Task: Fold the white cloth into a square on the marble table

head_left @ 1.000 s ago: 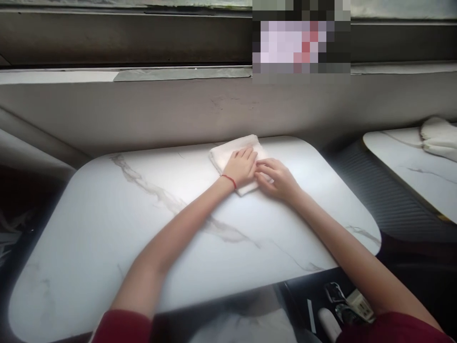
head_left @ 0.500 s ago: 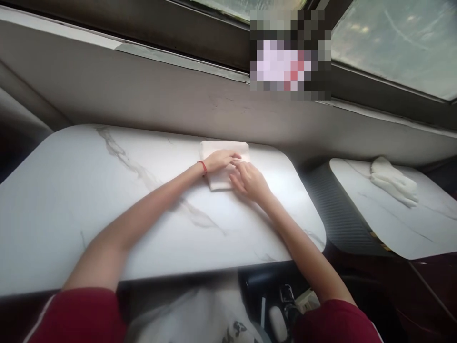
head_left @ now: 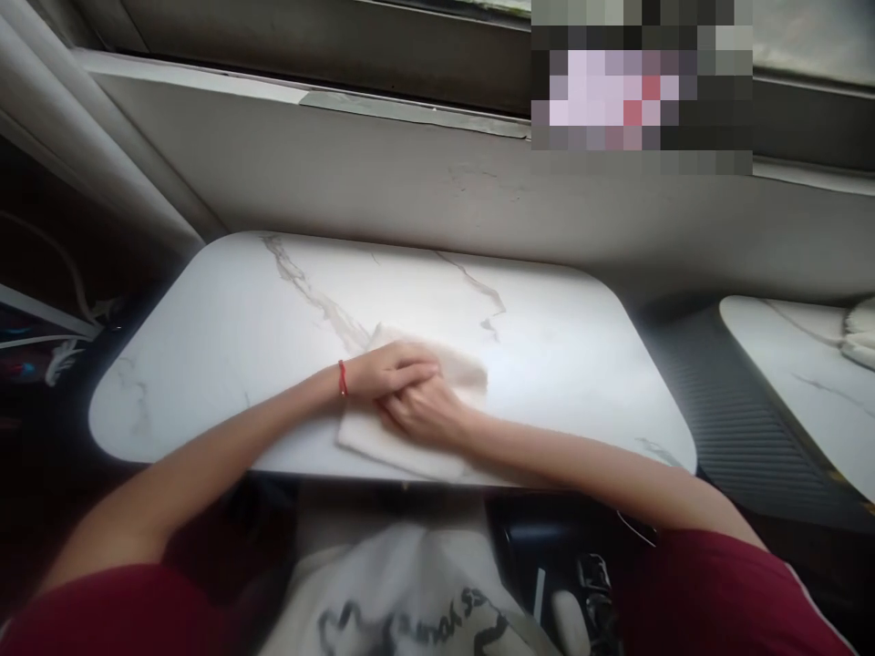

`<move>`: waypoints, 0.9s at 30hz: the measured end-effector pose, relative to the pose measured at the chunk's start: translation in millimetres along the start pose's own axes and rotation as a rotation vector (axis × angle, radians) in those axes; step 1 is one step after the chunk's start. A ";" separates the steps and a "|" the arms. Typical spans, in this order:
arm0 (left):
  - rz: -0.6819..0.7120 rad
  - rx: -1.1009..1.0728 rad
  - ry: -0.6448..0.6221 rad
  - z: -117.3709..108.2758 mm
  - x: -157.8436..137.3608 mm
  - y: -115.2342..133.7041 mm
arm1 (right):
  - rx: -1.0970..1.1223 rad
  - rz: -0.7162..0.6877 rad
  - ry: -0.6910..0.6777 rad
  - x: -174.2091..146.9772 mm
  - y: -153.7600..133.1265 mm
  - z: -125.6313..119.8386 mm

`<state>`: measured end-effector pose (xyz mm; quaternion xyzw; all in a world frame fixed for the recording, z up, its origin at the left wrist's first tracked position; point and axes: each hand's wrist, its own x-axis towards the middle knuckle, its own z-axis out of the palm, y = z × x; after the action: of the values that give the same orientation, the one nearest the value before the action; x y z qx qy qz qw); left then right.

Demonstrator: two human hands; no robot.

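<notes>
A folded white cloth (head_left: 461, 364) lies flat on the white marbled tabletop (head_left: 205, 337), close to its front edge. My left hand (head_left: 388, 369), with a red string bracelet at the wrist, overlaps my right hand on top of the cloth. Its fingers are closed, and part of them is hidden where the hands meet. My right hand (head_left: 427, 412) is curled, pressing down on the cloth, with its fingertips tucked under the left hand.
At the right stands a second marbled table (head_left: 786, 364) with a white, bunched cloth (head_left: 862, 330) on it. A pale wall (head_left: 383, 173) runs along the far edge under the window frame. White cables (head_left: 55, 337) show at the left.
Both hands and the cloth have moved from the table's far edge to near its front edge. The hands now overlap more closely. The view has shifted left.
</notes>
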<state>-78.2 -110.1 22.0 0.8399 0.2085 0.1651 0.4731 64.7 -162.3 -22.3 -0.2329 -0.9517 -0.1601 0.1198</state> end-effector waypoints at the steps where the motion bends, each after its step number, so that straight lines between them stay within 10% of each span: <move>1: -0.040 -0.044 0.001 -7.8 -3.7 -2.5 | 0.016 0.020 -0.017 10.7 0.1 2.2; 12: -0.257 0.266 0.622 -89.0 -32.7 -62.1 | 0.086 -0.002 -0.035 129.5 88.3 56.2; 27: -0.524 0.571 0.815 -137.1 -67.7 -97.1 | 0.315 0.434 0.083 214.2 110.6 87.0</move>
<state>-220.3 0.4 1.0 0.7230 0.6126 0.2902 0.1331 -80.2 48.7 -10.0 -0.4033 -0.8869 0.0100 0.2250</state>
